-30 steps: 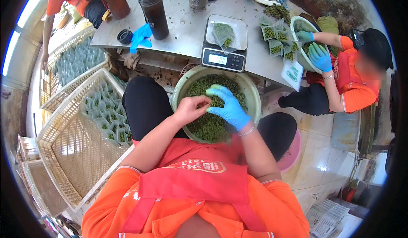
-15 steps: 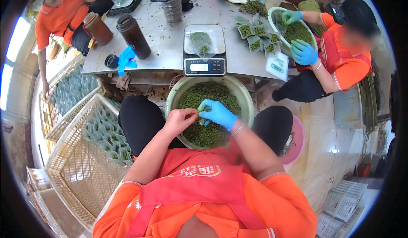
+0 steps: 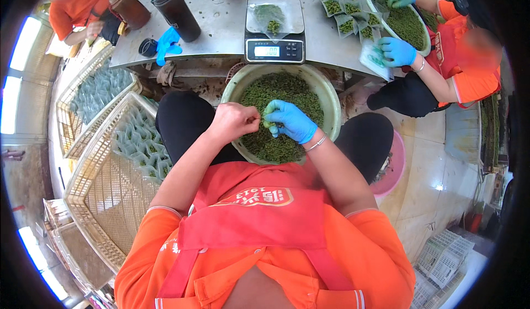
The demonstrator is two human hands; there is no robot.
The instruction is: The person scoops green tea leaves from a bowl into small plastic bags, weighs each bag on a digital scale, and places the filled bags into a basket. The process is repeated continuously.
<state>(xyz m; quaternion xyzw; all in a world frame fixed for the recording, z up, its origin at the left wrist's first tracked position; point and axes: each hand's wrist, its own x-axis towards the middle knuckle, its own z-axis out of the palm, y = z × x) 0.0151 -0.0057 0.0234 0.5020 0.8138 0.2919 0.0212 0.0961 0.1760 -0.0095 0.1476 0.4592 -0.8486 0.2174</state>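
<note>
Left hand (image 3: 234, 120), bare, fingers bunched together; can't tell if anything's pinched. Right hand (image 3: 291, 121), blue glove, greenish fingertips, fingers curled inward; can't tell if clamped on something. Hands just beside each other, both over the green grains (image 3: 287, 91), which fill much of a pale green basin (image 3: 333, 107). Basin sits between the knees, just below the worktop's (image 3: 221, 36) front edge.

At that edge: digital scale (image 3: 274, 51), lit display, clear bag (image 3: 273, 25) with some green grains on its pan. Left along the front edge: loose blue glove (image 3: 168, 45) draping over, black cap (image 3: 148, 47) beside it, dark flask (image 3: 178, 14) behind. Near the worktop's right edge: cluster of filled bags (image 3: 346, 26), then a co-worker's gloved hand (image 3: 397, 51) at a second basin (image 3: 424, 49). Left of the knees: cream crate (image 3: 110, 215) with filled bags.
</note>
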